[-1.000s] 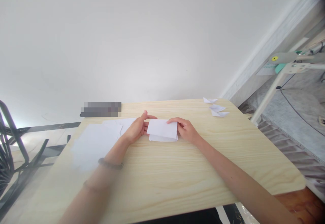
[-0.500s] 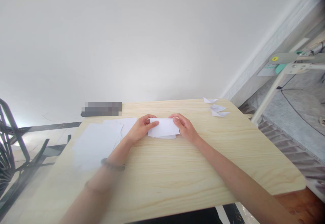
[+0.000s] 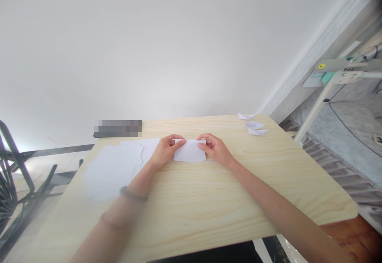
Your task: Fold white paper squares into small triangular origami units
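A small rectangle of folded white paper [image 3: 190, 151] is held up between both hands over the middle of the table. My left hand [image 3: 167, 149] is closed on its upper left edge, thumb on the near face and fingers behind. At the upper right corner, my right hand [image 3: 215, 148] pinches it the same way. The paper's layers lie nearly flush, with a thin uneven edge along the bottom. What the fingers do behind the sheet is hidden.
Loose white sheets [image 3: 113, 169] lie spread on the left of the wooden table [image 3: 209, 207]. Several small folded paper pieces [image 3: 255, 125] sit at the back right. A dark blurred-out object [image 3: 119, 129] is at the back left edge, by the white wall [image 3: 179, 48].
The paper's layers have come together: the front layer that stuck out to the right now lines up with those behind. My right hand has shifted its grip slightly left.
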The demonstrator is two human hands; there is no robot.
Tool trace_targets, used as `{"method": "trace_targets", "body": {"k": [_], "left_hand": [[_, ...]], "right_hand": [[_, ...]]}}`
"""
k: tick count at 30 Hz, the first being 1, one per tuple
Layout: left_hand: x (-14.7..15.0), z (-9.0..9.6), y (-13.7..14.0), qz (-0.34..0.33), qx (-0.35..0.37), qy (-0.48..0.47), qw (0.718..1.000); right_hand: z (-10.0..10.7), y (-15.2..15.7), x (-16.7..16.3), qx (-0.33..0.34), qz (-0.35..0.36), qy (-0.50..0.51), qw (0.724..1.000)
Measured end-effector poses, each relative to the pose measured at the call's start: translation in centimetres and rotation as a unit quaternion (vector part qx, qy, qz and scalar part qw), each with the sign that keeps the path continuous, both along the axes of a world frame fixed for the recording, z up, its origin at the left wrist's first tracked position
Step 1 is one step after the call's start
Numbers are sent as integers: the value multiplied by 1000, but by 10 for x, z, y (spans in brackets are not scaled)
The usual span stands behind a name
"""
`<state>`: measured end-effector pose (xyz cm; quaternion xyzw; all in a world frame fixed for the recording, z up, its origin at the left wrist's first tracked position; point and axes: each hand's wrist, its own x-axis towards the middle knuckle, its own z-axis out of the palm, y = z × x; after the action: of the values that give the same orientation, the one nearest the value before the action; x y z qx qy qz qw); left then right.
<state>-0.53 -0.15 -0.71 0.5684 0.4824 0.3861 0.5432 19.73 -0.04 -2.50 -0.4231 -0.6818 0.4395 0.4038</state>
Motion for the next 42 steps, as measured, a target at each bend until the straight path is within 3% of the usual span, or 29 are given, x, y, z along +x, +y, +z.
{"method": "trace_targets", "body": {"k": [14, 26, 42], "left_hand": [[0, 3, -1, 16, -37, -38, 998], [-1, -6, 4, 22, -51, -75, 996], [0, -3, 2, 14, -51, -66, 996]], "right_hand": [[1, 1, 1, -42, 27, 21, 999], [1, 3, 3, -47, 23, 28, 998], [4, 2, 4, -65, 27, 27, 997]]}}
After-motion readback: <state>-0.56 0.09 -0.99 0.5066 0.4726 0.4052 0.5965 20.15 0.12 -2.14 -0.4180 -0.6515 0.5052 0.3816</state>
